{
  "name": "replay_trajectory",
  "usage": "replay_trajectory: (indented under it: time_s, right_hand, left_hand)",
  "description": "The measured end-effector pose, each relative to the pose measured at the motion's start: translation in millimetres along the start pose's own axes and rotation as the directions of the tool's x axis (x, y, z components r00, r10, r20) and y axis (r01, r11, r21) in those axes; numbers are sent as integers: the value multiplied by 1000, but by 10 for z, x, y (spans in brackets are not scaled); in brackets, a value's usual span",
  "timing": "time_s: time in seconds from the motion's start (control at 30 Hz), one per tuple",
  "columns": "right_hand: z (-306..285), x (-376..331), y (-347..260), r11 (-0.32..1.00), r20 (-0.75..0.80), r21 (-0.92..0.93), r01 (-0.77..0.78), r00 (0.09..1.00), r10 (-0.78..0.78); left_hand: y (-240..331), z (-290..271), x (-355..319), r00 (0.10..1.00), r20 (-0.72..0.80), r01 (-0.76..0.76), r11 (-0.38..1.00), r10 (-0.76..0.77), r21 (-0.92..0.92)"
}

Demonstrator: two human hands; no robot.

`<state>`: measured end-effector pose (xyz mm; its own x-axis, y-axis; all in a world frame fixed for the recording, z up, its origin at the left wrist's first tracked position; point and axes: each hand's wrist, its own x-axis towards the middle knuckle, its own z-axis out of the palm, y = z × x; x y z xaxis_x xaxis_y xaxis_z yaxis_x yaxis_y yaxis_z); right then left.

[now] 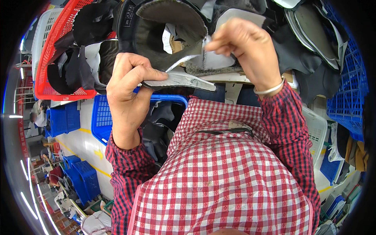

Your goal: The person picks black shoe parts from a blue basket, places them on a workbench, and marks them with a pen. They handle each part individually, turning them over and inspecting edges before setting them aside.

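Note:
My left hand (127, 88) grips a flat grey sole-shaped insole piece (184, 81) by its rear end, thumb on top. My right hand (244, 49) pinches a thin white strip (206, 41) that runs down toward the insole, peeled away from it. A silver bangle (270, 89) circles my right wrist. Both sleeves are red-and-white checked. Just behind the hands lies a pile of dark shoe uppers and grey insoles (172, 23).
A red basket (47, 84) with black pieces stands at the upper left. A blue crate (100, 117) holding dark material sits below my left hand. More blue crates (348, 105) are at the right, and blue bins (84, 178) on the floor at lower left.

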<state>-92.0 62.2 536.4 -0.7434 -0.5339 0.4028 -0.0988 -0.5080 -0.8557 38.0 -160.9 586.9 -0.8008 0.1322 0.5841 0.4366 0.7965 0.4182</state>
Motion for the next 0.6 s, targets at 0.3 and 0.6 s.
replay_trajectory:
  time_s: [0.3,0.6]
  right_hand:
    - [141,67,144,-9,536,-827,563,783,-315]
    - [54,-164,456,52,609,-743,667,707,-359]
  left_hand:
    - [-43,150,-205,994,-101,-33,998,39,61]
    - [-242,387,-542,999,-50,-12,990,19,140]
